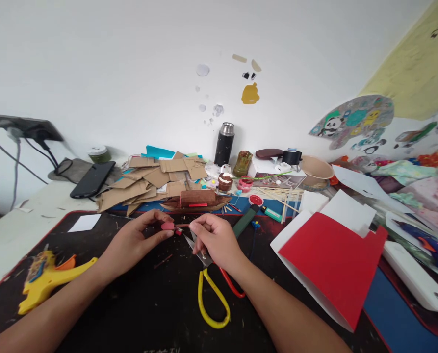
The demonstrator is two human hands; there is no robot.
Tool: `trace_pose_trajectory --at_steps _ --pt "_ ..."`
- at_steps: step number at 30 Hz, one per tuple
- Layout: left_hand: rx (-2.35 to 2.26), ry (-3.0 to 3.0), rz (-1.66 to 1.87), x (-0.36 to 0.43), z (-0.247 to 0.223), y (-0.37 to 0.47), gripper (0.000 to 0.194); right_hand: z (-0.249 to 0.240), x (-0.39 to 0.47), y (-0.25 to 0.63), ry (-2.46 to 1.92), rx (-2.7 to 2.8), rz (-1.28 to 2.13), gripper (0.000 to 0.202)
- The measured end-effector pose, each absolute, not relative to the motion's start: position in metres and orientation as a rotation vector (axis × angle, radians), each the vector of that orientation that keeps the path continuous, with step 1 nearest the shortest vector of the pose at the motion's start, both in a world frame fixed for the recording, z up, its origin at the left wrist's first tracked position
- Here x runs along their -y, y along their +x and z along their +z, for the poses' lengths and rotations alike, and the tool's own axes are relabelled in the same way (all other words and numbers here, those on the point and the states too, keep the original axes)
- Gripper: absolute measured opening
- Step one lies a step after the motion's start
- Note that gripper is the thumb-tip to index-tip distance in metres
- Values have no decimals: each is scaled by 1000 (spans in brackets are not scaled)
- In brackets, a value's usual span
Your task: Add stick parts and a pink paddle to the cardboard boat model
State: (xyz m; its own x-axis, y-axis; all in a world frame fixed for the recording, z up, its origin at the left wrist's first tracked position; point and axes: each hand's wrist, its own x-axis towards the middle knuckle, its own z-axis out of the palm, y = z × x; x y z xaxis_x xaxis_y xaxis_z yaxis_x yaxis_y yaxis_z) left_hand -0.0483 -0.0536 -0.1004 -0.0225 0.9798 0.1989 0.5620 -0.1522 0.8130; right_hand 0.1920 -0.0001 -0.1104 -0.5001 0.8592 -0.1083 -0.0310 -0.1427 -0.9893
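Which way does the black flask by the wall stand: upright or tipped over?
Upright: the black flask has its silver top uppermost.

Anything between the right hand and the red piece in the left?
Yes: a thin brown stick extends from the right hand toward the red piece, with a small red bit just below it in view.

Left hand (pixel 140 240) pinching, right hand (pixel 219 241) curled

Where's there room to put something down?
Mostly bare: the black mat between the left forearm and the scissors' yellow handle, and between the right forearm and red sheet. Crowded: toward the wall, around the cardboard pieces and black thermos.
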Motion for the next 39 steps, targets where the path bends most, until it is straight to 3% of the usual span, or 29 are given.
trace_pose_trajectory --at_steps 6,12,24,39 --pt "-1635 1758 1057 53 -104 -50 60 -112 -1 192 -958 1468 1731 39" --pt "-1608 1709 1056 56 -99 -49 78 -112 -4 193 -963 1473 1722 36" --pt "-1579 1626 959 51 -81 -47 66 -108 -1 194 -1001 1516 1683 24" --pt "-1564 1572 1026 50 -83 -48 62 -110 -2 194 -903 1492 1735 41"
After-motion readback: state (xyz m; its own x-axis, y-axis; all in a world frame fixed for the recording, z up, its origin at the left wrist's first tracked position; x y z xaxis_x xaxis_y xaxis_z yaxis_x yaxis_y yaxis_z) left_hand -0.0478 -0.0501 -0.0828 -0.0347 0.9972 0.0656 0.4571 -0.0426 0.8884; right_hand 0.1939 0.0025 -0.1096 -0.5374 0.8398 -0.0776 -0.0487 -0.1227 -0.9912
